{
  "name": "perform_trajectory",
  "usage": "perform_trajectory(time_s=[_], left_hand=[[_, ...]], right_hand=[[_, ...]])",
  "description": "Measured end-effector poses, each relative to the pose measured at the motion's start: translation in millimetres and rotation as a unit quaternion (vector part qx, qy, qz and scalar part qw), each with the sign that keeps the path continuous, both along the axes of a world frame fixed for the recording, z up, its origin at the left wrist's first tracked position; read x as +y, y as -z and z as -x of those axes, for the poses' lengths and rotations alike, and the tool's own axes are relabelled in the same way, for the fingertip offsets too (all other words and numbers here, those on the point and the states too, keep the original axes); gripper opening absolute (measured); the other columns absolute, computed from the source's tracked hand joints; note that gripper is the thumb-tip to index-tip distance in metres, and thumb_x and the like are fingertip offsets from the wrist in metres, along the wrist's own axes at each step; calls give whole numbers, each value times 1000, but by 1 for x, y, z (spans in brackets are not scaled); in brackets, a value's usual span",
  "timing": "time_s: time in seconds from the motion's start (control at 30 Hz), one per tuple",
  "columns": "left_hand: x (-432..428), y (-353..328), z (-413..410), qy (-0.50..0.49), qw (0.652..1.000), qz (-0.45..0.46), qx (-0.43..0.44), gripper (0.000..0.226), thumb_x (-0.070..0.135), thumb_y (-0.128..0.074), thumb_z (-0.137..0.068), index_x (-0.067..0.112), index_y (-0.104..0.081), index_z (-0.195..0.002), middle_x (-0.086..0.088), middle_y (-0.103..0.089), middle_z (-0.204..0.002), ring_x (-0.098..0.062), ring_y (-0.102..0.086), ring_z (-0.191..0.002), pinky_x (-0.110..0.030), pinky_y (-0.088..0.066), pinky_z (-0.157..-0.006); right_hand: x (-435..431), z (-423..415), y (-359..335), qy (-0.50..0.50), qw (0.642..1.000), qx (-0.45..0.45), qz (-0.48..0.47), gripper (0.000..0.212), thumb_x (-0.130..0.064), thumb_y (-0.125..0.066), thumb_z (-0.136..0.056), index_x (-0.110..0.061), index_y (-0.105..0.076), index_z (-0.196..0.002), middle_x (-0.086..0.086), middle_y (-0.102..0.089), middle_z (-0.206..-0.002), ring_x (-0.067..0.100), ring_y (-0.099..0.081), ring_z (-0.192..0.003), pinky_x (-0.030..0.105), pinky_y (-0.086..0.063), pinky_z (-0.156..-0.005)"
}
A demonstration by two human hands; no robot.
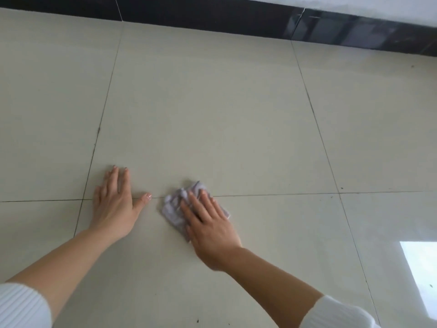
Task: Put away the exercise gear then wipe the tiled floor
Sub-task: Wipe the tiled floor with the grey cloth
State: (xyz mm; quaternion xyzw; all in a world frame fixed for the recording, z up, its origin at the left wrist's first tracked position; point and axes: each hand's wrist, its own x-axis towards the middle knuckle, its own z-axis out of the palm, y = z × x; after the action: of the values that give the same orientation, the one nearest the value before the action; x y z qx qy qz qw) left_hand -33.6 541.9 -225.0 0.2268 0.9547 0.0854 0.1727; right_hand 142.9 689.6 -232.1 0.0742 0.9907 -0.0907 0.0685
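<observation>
A crumpled light grey cloth [175, 204] lies on the cream tiled floor [212, 114], over a grout line. My right hand [208, 223] presses flat on the cloth with straight fingers, covering its right half. My left hand [115, 204] rests flat on the bare floor to the left of the cloth, fingers straight and thumb spread toward it. No exercise gear is in view.
A dark glossy skirting [236, 17] runs along the far edge of the floor below a white wall. A bright patch of reflected light [423, 275] shows on the tiles at the lower right. Small dark specks [197, 321] dot the near tiles.
</observation>
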Motion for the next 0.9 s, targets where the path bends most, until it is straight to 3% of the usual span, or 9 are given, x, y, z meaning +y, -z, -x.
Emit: perform_trajectory(time_s=[0.1, 0.17, 0.27, 0.33, 0.4, 0.5, 0.6, 0.77, 0.9], left_hand=[[2, -1, -1, -3, 1000, 1, -1, 80, 49, -45, -92, 8, -10, -151, -14, 1, -159, -28, 3, -146, -45, -3, -116], [3, -3, -2, -7, 1000, 1, -8, 80, 49, -43, -93, 8, -8, -151, -12, 3, -159, -27, 6, -146, -45, -2, -116], [1, -5, -3, -9, 1000, 2, -15, 78, 49, -42, -93, 10, -7, -152, -10, 5, -160, -26, 8, -146, -45, -1, -116], [-3, -5, -5, -4, 1000, 7, -16, 78, 50, -41, -93, 12, -7, -152, -7, 5, -160, -25, 8, -146, -45, -2, -116], [-8, -5, -6, 3, 1000, 8, -13, 78, 51, -41, -93, 14, -7, -152, -5, 5, -160, -24, 8, -147, -45, -3, -116], [-12, -3, -8, 6, 1000, 10, -11, 77, 51, -40, -93, 14, -8, -152, -4, 3, -160, -23, 5, -147, -46, -6, -117], [-12, -3, -9, 2, 1000, 13, -16, 76, 50, -40, -94, 13, -8, -152, -4, 4, -160, -22, 5, -147, -46, -6, -116], [-10, -4, -10, -3, 1000, 24, -21, 75, 49, -38, -95, 12, -6, -152, -5, 6, -160, -22, 5, -147, -46, -4, -116], [-7, -7, -14, 1, 999, 31, -22, 74, 47, -37, -96, 10, -7, -152, -6, 6, -160, -22, 5, -147, -47, -4, -116]], right_hand=[[20, -27, -1, -124, 992, -27, -2, 54, -33, -30, -100, -16, -24, -151, 4, -21, -159, 29, -19, -146, 40, -15, -120], [51, -42, 2, -116, 992, -32, -33, 52, -35, -27, -102, -16, -26, -151, 3, -24, -158, 26, -23, -145, 38, -17, -117], [100, -59, -8, 29, 996, -72, -54, 58, -39, -4, -103, -11, -24, -150, 5, -23, -157, 28, -27, -143, 42, -31, -113], [131, -72, -10, 140, 986, -68, -62, 58, -42, 3, -99, -18, 3, -151, 1, 6, -160, 22, -4, -148, 41, -16, -120], [151, -77, -15, 283, 955, -93, -15, 56, -43, -3, -100, -25, 15, -150, -3, 21, -158, 16, 14, -147, 35, 4, -120], [145, -68, -14, 413, 906, -89, 33, 57, -39, -10, -102, -21, 9, -153, 1, 15, -161, 20, 15, -147, 35, 5, -120], [112, -53, -10, 461, 883, -61, 65, 57, -36, -15, -103, -19, 6, -153, 4, 14, -161, 25, 14, -147, 38, 5, -119], [37, -59, -3, 330, 942, -40, 49, 59, -37, -14, -100, -20, 6, -153, 1, 16, -158, 28, 11, -148, 35, 10, -118], [-6, -79, -3, 100, 995, -26, 2, 56, -36, -28, -100, -16, -23, -152, 5, -15, -159, 34, -16, -145, 40, -9, -115]])
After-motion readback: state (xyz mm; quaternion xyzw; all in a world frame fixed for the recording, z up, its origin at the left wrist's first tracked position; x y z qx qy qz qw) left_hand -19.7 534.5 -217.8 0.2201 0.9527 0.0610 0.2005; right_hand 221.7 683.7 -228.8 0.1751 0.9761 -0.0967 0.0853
